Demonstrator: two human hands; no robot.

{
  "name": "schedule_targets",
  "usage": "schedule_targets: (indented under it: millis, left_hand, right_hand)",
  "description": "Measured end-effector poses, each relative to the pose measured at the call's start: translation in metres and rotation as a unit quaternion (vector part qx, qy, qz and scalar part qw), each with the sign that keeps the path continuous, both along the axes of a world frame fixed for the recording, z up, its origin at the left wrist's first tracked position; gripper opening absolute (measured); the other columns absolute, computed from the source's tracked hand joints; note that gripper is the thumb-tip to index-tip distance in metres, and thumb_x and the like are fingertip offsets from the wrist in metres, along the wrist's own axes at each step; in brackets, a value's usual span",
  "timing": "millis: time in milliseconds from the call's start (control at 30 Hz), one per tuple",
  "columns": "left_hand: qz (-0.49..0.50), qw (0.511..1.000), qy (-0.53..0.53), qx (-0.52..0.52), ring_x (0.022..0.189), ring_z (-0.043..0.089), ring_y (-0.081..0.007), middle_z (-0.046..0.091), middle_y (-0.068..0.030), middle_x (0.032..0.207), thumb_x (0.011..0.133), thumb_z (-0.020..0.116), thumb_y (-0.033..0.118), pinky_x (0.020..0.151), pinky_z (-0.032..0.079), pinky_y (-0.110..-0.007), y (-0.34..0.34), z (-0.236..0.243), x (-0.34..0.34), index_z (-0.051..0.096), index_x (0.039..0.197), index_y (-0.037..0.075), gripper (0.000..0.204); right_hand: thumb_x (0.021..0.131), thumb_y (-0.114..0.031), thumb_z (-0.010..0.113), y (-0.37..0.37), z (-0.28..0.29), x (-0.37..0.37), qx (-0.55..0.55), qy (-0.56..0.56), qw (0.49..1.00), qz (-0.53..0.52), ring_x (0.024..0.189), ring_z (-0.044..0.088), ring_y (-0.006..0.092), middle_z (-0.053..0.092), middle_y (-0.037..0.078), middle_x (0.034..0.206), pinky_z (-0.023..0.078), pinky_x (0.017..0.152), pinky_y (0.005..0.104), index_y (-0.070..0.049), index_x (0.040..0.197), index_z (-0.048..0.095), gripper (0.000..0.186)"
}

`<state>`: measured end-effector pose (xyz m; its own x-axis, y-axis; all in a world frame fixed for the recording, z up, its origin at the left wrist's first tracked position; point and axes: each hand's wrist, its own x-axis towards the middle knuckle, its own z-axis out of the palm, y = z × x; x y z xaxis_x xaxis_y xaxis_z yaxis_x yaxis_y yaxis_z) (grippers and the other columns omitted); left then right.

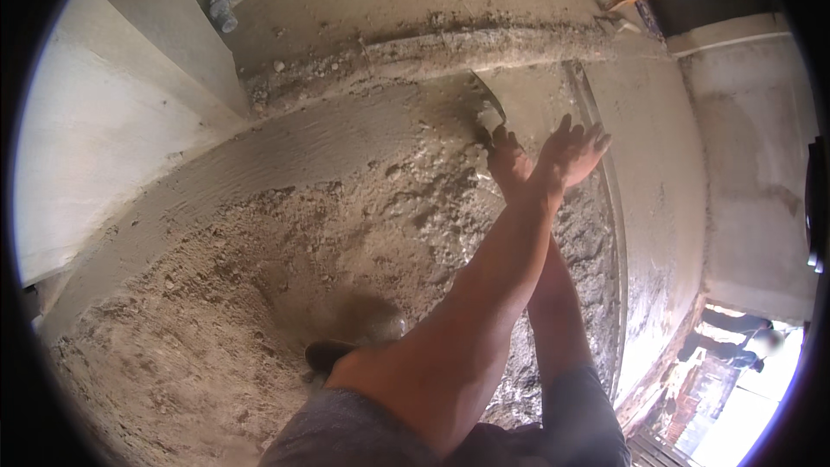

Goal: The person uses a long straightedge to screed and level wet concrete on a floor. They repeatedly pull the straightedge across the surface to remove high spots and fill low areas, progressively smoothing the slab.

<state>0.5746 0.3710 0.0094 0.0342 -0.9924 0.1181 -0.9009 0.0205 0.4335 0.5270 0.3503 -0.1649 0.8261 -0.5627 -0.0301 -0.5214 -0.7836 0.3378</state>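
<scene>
At the upper middle of the floor, just beyond the bent fingers of the right hand [510, 163]: a trowel [490, 95], thin-bladed, on wet mortar [445, 99]. Grasped by those curled fingers near its lower end; handle mostly hidden, exact grip on it impossible to tell. Long axis running up from the fingers and slightly leftward, tip toward a rough ridge [484, 45] of crumbly grey cement. Blade visible mainly as a dark, narrow, slightly curved edge.

Just to the right, the left hand [571, 154], fingers spread and loose, apart from the trowel. Left forearm [450, 329] crossed over right forearm [558, 311], both bare below dark grey sleeves.

Around the hands, lumpy, glistening mortar; farther left, a coarse, grainy floor [259, 268] and, along its upper border, a smoothed, curving grey band [251, 160]. On the right, a long narrow groove [616, 233] beside a smooth, shiny slab [648, 138].

Farther out, a pale angular wall [112, 147] at left, a stained grey wall [748, 121] at right, a clear plastic container [222, 15] near the top left.
</scene>
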Motion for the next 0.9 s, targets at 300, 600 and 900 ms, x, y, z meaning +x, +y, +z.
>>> schedule_targets:
  millis: [300, 600, 900]
  left_hand:
    - [0.015, 0.999, -0.01, -0.047, 0.128, 0.057, -0.0296, 0.013, -0.0096, 0.168, 0.1, 0.038, 0.008, 0.123, 0.021, -0.056, -0.008, 0.023, -0.01, 0.019, 0.161, 0.023, 0.066]
    - [0.038, 0.998, -0.009, -0.046, 0.119, 0.064, -0.0214, 0.018, -0.008, 0.168, 0.099, 0.039, 0.011, 0.123, 0.02, -0.056, 0.0, 0.008, 0.0, 0.017, 0.161, 0.024, 0.067]
    - [0.021, 0.998, -0.006, -0.065, 0.128, 0.057, -0.0254, 0.021, -0.0078, 0.167, 0.101, 0.038, 0.01, 0.122, 0.023, -0.055, -0.013, 0.021, -0.019, 0.019, 0.161, 0.024, 0.065]
  right_hand:
    - [0.103, -0.035, 0.044, -0.003, 0.174, 0.019, -0.195, -0.175, 0.921, -0.287, 0.143, 0.039, 0.027, 0.058, 0.014, 0.14, 0.022, 0.122, 0.043, -0.004, 0.132, 0.06, 0.046]
    - [0.106, -0.028, 0.04, 0.013, 0.175, 0.035, -0.148, -0.181, 0.923, -0.304, 0.141, 0.042, 0.025, 0.059, 0.015, 0.14, 0.017, 0.125, 0.0409, -0.002, 0.121, 0.068, 0.041]
    - [0.105, -0.039, 0.043, -0.009, 0.188, 0.014, -0.187, -0.112, 0.919, -0.329, 0.144, 0.038, 0.0277, 0.057, 0.013, 0.142, 0.015, 0.126, 0.0438, -0.01, 0.124, 0.069, 0.044]
